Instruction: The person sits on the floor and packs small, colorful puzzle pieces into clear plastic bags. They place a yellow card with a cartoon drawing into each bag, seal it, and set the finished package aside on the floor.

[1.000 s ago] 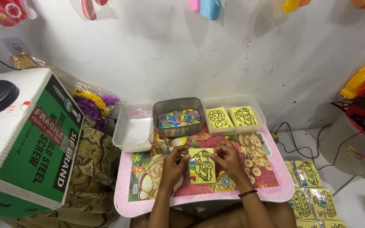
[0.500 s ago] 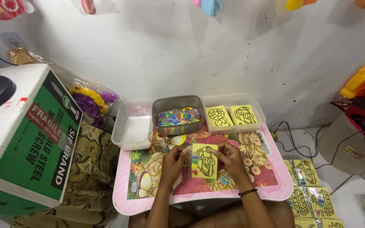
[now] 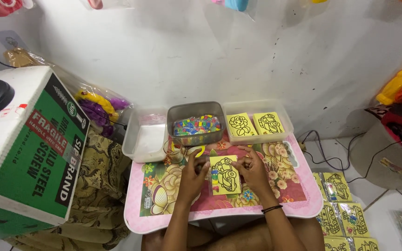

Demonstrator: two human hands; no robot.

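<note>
left hand [image 3: 192,173]: my fingers are closed on the left edge of the yellow card [image 3: 224,175] — thumb on top.
right hand [image 3: 252,168]: pinched on the card's right edge, fingers curled together.
yellow card: a car outline on it, held between both hands just above the pink floral table [image 3: 284,186].
behind it: a grey tub of coloured pieces [image 3: 195,124] — near, not touching.

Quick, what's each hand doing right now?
Left hand: closed on the left edge of the yellow car card.
Right hand: closed on the card's right edge.
</note>
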